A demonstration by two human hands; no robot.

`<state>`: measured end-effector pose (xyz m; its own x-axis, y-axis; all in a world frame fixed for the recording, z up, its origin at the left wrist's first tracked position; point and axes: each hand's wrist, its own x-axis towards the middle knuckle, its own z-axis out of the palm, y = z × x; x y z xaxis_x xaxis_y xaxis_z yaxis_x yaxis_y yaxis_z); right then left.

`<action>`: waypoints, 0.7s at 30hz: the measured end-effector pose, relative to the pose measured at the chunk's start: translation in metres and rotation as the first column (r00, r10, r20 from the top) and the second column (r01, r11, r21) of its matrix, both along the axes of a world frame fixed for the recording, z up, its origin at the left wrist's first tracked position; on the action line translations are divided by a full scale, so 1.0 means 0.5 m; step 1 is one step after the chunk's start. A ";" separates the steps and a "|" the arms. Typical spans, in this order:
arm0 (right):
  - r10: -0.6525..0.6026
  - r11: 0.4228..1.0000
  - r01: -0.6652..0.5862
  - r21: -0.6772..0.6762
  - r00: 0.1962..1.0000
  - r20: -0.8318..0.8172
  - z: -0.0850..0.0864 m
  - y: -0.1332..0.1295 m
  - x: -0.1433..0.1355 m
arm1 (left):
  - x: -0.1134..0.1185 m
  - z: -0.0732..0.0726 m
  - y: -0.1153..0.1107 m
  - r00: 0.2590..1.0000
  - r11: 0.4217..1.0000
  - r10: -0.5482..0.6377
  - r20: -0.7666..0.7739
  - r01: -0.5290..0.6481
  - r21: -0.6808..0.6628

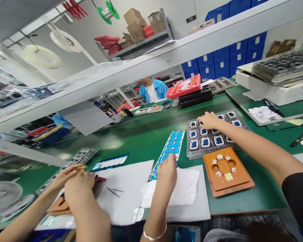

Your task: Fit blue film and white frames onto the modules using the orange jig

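Observation:
My left hand, with a white bangle on its wrist, is closed over the lower part of a sheet of blue stickers. What its fingers pinch is hidden. My right hand reaches across a clear plastic tray of small white-framed parts with dark blue faces. Its bent fingers come together on one part in the tray's back row, largely covered by the hand. Nearer the table edge lies an orange fixture plate with a shaped recess. White cloth lies below my left hand.
At left, a co-worker's two hands work close together over a white mat. Tweezers lie there. A white beam crosses above the green table. Stacked trays stand at right; another person sits opposite.

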<state>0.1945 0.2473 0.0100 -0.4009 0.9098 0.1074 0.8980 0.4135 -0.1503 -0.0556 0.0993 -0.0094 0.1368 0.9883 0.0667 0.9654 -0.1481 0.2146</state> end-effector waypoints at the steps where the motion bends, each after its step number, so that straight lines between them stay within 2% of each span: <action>1: -0.009 1.000 0.009 -0.013 1.000 0.002 -0.002 0.002 0.008 | 0.012 0.003 -0.013 0.998 0.999 -0.047 0.033 0.046 0.028; 3: -0.003 1.000 0.002 -0.030 1.000 -0.012 -0.005 0.001 0.021 | 0.042 0.010 -0.040 0.961 0.965 -0.237 0.141 0.216 0.151; 4: 0.004 1.000 -0.005 -0.031 1.000 -0.031 -0.005 0.000 0.025 | 0.060 0.012 -0.051 0.905 0.911 -0.377 0.198 0.325 0.254; 6: 0.016 1.000 -0.017 -0.017 0.996 -0.088 -0.002 -0.006 0.031 | 0.096 0.016 -0.064 0.732 0.743 -0.636 0.244 0.494 0.451; 7: 0.021 1.000 -0.021 -0.003 0.992 -0.125 0.001 -0.010 0.033 | 0.114 0.017 -0.064 0.656 0.666 -0.717 0.235 0.545 0.509; 8: 0.028 1.000 -0.025 0.016 0.986 -0.166 0.004 -0.015 0.036 | 0.129 0.018 -0.062 0.610 0.619 -0.761 0.219 0.585 0.524; 13: 0.119 0.986 -0.066 0.153 0.921 -0.372 0.021 -0.074 0.064 | 0.167 0.007 -0.031 0.534 0.547 -0.829 0.168 0.708 0.447; 18: 0.244 0.954 -0.114 0.279 0.834 -0.496 0.008 -0.213 0.108 | 0.152 -0.003 -0.019 0.407 0.408 -0.910 0.081 0.842 0.353; 19: 0.291 0.940 -0.127 0.316 0.781 -0.553 0.001 -0.243 0.116 | 0.148 -0.005 -0.018 0.390 0.384 -0.919 0.058 0.852 0.356; 21: 0.278 0.952 -0.113 0.285 0.709 -0.648 -0.012 -0.294 0.129 | 0.141 -0.007 -0.014 0.384 0.363 -0.923 0.024 0.850 0.382</action>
<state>0.2588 0.1003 0.0038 -0.3121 0.7408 0.5949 0.4854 0.6626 -0.5704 0.0147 0.0920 -0.0127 0.8683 0.2244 0.4423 0.1671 -0.9720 0.1651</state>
